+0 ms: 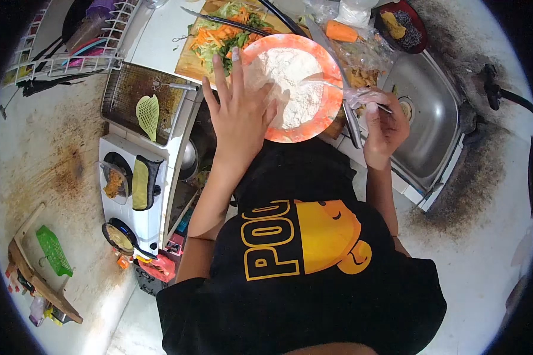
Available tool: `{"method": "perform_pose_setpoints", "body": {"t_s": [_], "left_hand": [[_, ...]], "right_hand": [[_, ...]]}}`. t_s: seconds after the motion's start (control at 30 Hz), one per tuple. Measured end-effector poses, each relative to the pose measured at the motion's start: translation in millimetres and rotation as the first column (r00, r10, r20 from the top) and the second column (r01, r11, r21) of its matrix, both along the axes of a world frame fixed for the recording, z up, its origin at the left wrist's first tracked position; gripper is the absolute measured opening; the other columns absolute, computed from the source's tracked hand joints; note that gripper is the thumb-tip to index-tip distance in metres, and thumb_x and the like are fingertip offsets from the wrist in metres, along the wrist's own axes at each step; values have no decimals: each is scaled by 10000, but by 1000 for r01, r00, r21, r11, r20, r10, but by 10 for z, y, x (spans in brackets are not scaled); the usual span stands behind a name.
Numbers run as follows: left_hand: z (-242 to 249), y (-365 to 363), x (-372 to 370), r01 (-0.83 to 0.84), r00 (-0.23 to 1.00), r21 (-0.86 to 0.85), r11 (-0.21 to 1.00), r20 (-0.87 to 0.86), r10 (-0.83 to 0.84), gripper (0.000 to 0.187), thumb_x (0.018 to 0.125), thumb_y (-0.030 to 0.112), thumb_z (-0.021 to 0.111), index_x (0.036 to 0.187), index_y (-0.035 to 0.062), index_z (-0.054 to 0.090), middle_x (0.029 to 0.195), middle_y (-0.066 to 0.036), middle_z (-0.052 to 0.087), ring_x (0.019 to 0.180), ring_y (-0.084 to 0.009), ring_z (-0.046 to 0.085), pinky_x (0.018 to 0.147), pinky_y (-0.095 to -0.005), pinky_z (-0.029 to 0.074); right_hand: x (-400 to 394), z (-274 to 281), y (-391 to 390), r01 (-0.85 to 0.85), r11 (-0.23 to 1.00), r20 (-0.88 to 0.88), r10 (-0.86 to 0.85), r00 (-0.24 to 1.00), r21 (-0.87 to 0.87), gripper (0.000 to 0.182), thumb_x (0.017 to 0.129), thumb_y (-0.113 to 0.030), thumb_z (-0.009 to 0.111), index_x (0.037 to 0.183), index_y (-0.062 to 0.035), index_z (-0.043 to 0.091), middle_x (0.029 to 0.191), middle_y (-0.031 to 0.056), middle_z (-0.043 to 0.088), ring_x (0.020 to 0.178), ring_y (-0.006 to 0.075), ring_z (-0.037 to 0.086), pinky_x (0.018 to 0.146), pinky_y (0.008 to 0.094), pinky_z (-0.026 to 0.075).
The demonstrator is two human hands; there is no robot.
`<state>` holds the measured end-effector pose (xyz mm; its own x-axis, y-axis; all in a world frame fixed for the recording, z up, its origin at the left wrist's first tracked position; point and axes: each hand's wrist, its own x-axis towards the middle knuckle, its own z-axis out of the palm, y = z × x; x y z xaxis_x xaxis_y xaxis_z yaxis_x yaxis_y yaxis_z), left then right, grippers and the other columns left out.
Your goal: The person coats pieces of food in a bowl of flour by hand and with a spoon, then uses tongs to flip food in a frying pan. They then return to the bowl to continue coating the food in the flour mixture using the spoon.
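Steel sink [423, 127] right, dish rack [71, 41] left.

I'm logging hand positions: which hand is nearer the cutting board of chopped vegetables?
Left. The left hand rests on the bowl rim, fingertips near the board. The right hand is across the bowl, by the sink.

You are wearing a black short-sleeved T-shirt [314, 284]. Across its chest runs a print [305, 236]: big block letters in yellow outline that read "POO", as far as can be seen, beside a solid yellow cartoon face with thin dark lines. Both your forearms are bare. Your left hand [240, 112] and right hand [385, 124] are dusted white at the fingertips.
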<state>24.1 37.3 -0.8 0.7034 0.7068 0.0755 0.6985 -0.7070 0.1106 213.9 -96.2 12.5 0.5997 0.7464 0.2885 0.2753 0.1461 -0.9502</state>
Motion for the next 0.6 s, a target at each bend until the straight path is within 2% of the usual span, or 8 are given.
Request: {"method": "perform_pose_setpoints", "body": {"t_s": [0.07, 0.13, 0.2, 0.33, 0.4, 0.47, 0.6], "left_hand": [[36, -15, -53, 17, 1000, -29, 999, -12, -18, 298, 877, 362, 606, 1163, 313, 677, 1548, -154, 205, 1437, -434, 93, 1098, -631, 132], [86, -15, -82, 25, 999, -41, 999, -26, -26, 303, 880, 368, 601, 1170, 316, 672, 1544, -160, 209, 1435, -440, 93, 1093, -635, 139], [92, -15, -88, 34, 999, -53, 998, -39, -36, 307, 883, 374, 596, 1177, 320, 666, 1540, -165, 213, 1433, -446, 93, 1089, -640, 147], [-16, -2, -9, 12, 998, -11, 1000, 57, -12, 338, 888, 381, 588, 1217, 324, 640, 1528, -198, 210, 1426, -462, 92, 1077, -649, 169], [-58, 15, 19, 6, 997, 0, 1000, 82, -6, 349, 890, 382, 586, 1231, 325, 630, 1525, -209, 206, 1425, -466, 92, 1074, -652, 174], [-75, 24, 36, 4, 998, 39, 999, 70, -6, 347, 831, 404, 651, 1158, 291, 678, 1506, -242, 240, 1413, -469, 127, 1083, -615, 185], [20, 58, -52, 42, 998, -18, 999, 46, -41, 331, 836, 419, 644, 1137, 291, 692, 1518, -222, 224, 1414, -468, 124, 1082, -614, 190]], "right_hand": [[8, -18, -4, 29, 999, -16, -28, 999, 22, 91, 931, -34, 561, 924, 47, 602, 940, 106, 652, 878, 143, 605, 779, 265, 479], [18, -16, -10, 4, 1000, -19, -5, 1000, -19, 98, 928, -34, 554, 948, 56, 586, 941, 117, 615, 936, 207, 604, 855, 314, 460], [-1, -16, 20, 1, 1000, -36, -2, 999, -17, 104, 932, -41, 553, 948, 56, 586, 940, 115, 616, 933, 203, 605, 853, 310, 460], [-26, -41, 54, 22, 997, -20, -24, 1000, -70, 124, 944, -62, 546, 960, 56, 582, 945, 109, 622, 919, 183, 605, 844, 291, 459], [-37, -49, 78, 4, 999, -15, -4, 1000, -41, 127, 945, -66, 547, 967, 55, 581, 952, 107, 626, 909, 175, 607, 841, 284, 458], [-56, -26, 90, -14, 1000, -9, 14, 1000, -13, 131, 946, -70, 549, 975, 54, 579, 959, 106, 629, 899, 168, 608, 838, 277, 457], [-52, 22, 77, -1, 1000, -33, 0, 999, -29, 128, 944, -63, 550, 981, 56, 576, 952, 108, 626, 878, 171, 612, 827, 280, 464]]}}
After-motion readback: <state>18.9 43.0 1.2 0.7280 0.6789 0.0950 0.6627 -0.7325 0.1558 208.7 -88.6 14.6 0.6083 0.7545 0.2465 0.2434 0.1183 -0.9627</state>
